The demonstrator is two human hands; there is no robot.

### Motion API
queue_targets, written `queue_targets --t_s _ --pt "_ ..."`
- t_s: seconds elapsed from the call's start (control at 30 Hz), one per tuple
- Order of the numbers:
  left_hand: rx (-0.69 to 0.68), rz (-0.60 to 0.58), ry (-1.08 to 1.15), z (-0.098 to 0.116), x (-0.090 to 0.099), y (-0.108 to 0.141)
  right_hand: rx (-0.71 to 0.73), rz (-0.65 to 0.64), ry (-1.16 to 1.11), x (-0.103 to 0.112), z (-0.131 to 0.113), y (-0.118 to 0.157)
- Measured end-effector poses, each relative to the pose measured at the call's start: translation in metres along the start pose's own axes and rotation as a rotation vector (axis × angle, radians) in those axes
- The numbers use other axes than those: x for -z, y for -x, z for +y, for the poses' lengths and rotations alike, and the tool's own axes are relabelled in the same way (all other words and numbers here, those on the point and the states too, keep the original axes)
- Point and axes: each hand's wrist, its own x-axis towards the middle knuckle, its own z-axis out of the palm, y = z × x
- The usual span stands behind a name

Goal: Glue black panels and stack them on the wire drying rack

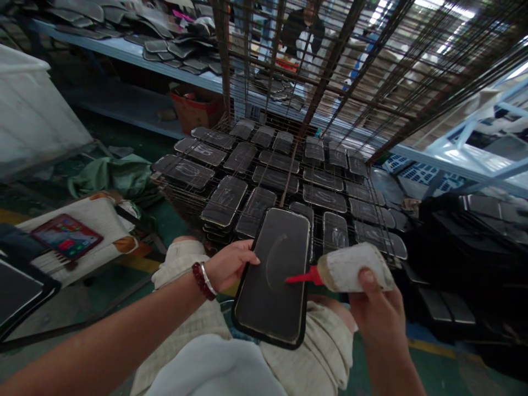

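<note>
A dark, flat panel with rounded corners and a pale line along its edge [274, 308] lies tilted above my lap. My left hand [231, 264] grips its left edge, thumb on top and fingers underneath. In my right hand [377, 302] is a white squeeze bottle [355, 268] with a red nozzle, held sideways. The nozzle tip points left over the panel's middle, and I cannot tell whether it touches. A faint curved streak of clear liquid shows on the panel's face, just left of the tip.
Before me a wire rack [289, 190] carries many similar panels with glossy streaks; its mesh lid [330, 71] stands raised. Left are a white stool [119, 225] with a tablet [67, 235] and a white bin [33, 110]. Black stacks [457, 253] lie right. Behind, a person [303, 33] stands beyond a blue shelf [124, 52].
</note>
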Motion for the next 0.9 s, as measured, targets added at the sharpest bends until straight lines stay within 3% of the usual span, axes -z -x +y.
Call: queue_targets --t_s 0.07,0.13,0.33,0.5,0.67,0.83,0.9 --pt "0.002 -0.02 -0.007 0.001 -0.001 0.001 0.115 0.076 0.014 -0.002 -0.004 -0.002" --pt "0.001 -0.026 -0.012 0.001 -0.004 0.002 0.173 0.072 0.002 -0.006 -0.003 0.001" --pt "-0.016 -0.002 -0.044 0.004 -0.008 0.004 -0.022 -0.138 -0.046 -0.007 0.001 0.008" --pt "-0.006 -0.023 -0.057 0.003 -0.007 0.005 0.168 0.073 0.007 -0.006 -0.004 0.0" --pt "0.029 -0.016 -0.076 0.001 -0.008 0.004 0.054 -0.185 0.011 -0.006 0.001 0.0" --pt "0.058 -0.042 -0.072 0.001 -0.012 0.002 0.235 -0.079 0.101 -0.012 -0.004 -0.007" --pt "0.053 -0.035 -0.08 0.002 -0.013 0.002 0.202 -0.168 0.111 -0.014 -0.007 -0.005"
